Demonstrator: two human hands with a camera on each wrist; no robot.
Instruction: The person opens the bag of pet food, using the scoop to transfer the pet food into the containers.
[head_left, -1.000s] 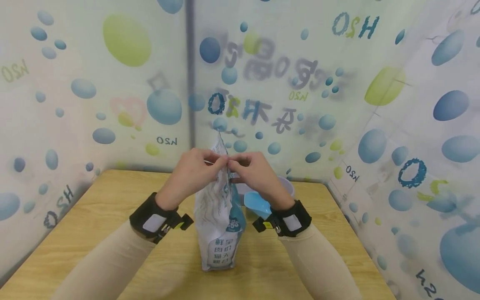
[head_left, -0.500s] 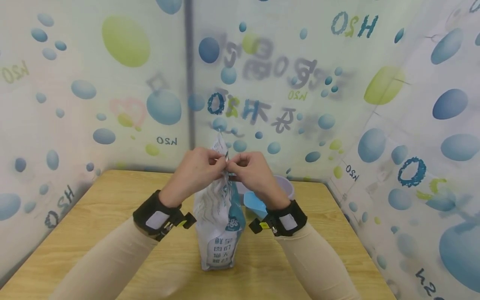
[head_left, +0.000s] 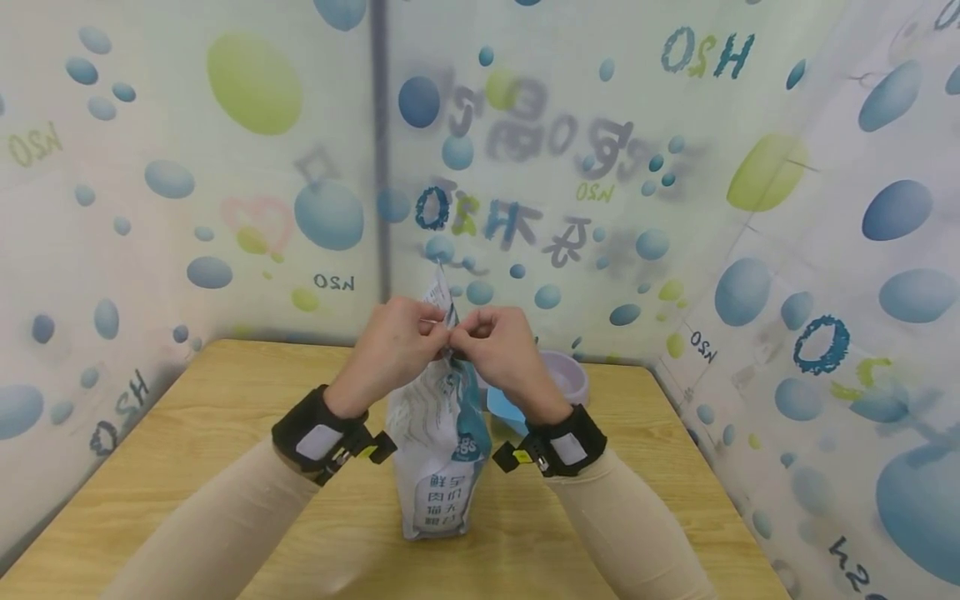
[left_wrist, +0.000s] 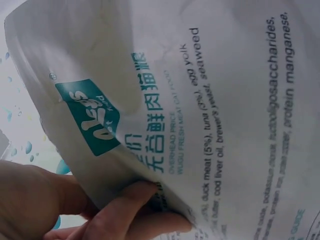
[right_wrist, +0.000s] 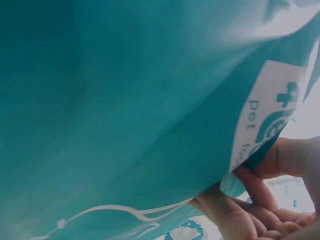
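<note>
Cat food bag (head_left: pixel 431 425): upright on the wood-grain table (head_left: pixel 255 467), narrow printed side toward the person; top edge rises thin above the hands.
White panel (left_wrist: pixel 215 115): left side, ingredient text, creased near the fingers.
Teal panel (right_wrist: pixel 125 110): right side, pet food logo.
Left hand (head_left: pixel 396 340): thumb and fingers pinch the bag's upper edge.
Right hand (head_left: pixel 501 343): pinches the same edge, fingertips close by the left's.
Bag mouth: covered by fingers; sealed or parted, cannot tell.
Done, my read: bag stood up, both grips taken, edge being worked.
Left, my read: edge work looks unfinished; no food in sight.
Blue scoop (head_left: pixel 506 408): beyond the bag, partly hidden, in neither hand.
Lavender bowl (head_left: pixel 576 379): near the scoop, not in use; contents mostly hidden.
</note>
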